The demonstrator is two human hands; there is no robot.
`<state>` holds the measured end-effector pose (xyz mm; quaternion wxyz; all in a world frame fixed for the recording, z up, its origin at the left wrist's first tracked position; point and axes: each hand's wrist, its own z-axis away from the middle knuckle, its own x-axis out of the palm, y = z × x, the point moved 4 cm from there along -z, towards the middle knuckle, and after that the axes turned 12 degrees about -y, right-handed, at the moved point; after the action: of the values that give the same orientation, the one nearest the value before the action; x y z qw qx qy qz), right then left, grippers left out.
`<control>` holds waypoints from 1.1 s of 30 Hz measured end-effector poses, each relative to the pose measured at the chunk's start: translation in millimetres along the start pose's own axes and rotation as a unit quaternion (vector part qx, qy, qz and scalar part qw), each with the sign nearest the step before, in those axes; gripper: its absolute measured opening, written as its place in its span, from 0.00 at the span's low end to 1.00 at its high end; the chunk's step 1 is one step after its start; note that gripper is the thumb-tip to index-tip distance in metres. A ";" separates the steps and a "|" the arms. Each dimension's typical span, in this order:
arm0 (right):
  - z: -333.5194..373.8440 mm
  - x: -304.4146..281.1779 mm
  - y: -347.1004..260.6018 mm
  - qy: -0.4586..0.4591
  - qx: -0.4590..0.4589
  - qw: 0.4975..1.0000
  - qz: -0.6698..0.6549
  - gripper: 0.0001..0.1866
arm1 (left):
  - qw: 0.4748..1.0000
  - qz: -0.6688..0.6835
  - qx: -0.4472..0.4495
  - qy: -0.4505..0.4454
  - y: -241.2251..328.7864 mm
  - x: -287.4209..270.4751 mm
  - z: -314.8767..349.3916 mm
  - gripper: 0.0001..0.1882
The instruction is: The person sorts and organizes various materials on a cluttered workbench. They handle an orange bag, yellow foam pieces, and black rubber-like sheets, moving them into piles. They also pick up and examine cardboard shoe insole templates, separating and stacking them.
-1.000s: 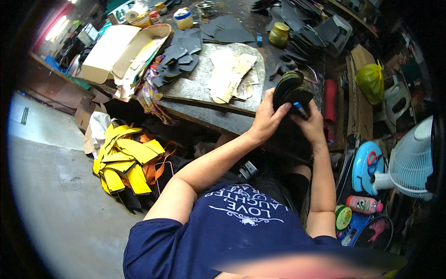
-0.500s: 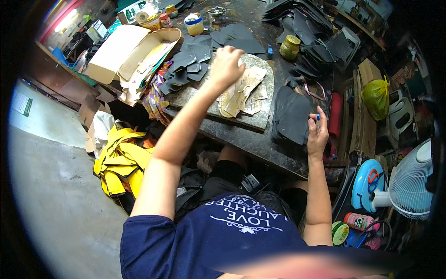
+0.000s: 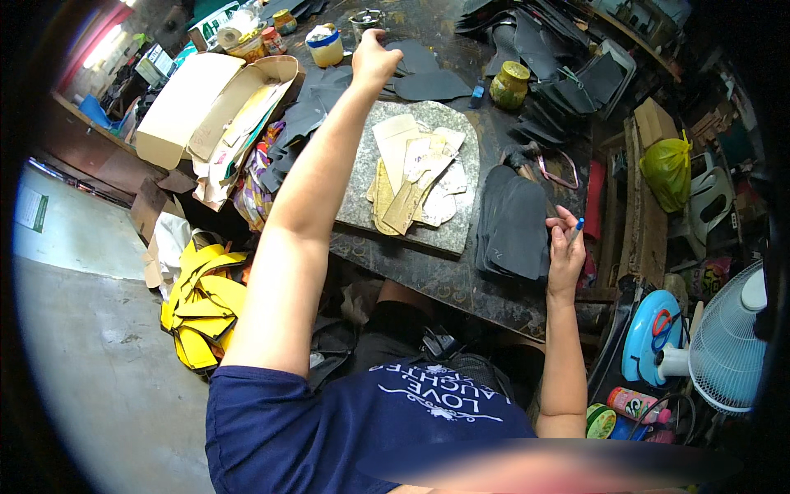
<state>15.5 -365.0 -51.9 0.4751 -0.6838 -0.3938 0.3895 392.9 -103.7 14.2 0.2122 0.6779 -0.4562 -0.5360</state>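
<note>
My left hand point(image 3: 375, 64) reaches over the far side of the table, above dark grey flat pieces point(image 3: 432, 84) and close to a small glass jar point(image 3: 367, 22). Its thumb stands off from the forefinger, and I see nothing in it; the other fingers are partly hidden. My right hand point(image 3: 564, 259) is closed round a blue-tipped pen point(image 3: 579, 224), beside a stack of black, rounded cut pieces point(image 3: 514, 226). Between the hands lies a speckled stone slab point(image 3: 454, 236) with a loose pile of worn cardboard patterns point(image 3: 411, 169) on it.
A yellow-brown jar point(image 3: 510, 85) and a heap of dark cut sheets point(image 3: 576, 90) stand at the far right. An opened cardboard box point(image 3: 185, 107) sits at the left. Yellow scraps point(image 3: 202, 300) lie below it. A fan point(image 3: 728, 337) stands at the near right.
My left hand has moved from above the cardboard patterns to farther across the table, toward the jars. My right hand stays beside the black stack, with the pen now showing more clearly.
</note>
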 end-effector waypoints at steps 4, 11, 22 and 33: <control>0.3 -0.8 0.9 0.000 0.011 1.000 0.001 0.18 | 0.891 -0.387 -0.092 -0.221 5.5 24.2 4.3 0.33; 0.3 -0.8 0.6 -0.009 0.009 1.000 0.009 0.19 | 0.967 -0.210 -0.004 -0.145 -7.7 32.4 16.4 0.17; -0.5 -0.8 3.7 -0.006 0.011 0.999 0.041 0.25 | 0.969 -0.143 0.199 0.020 -11.3 17.3 -103.2 0.17; 0.4 0.9 -1.5 -0.005 0.014 1.000 0.018 0.22 | 0.792 -0.506 0.008 -0.343 -21.0 86.1 -32.8 0.42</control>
<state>15.2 -363.6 -50.7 0.4754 -0.6820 -0.3787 0.4068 432.1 -172.7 -37.0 -0.2650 0.5854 -0.0952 -0.7603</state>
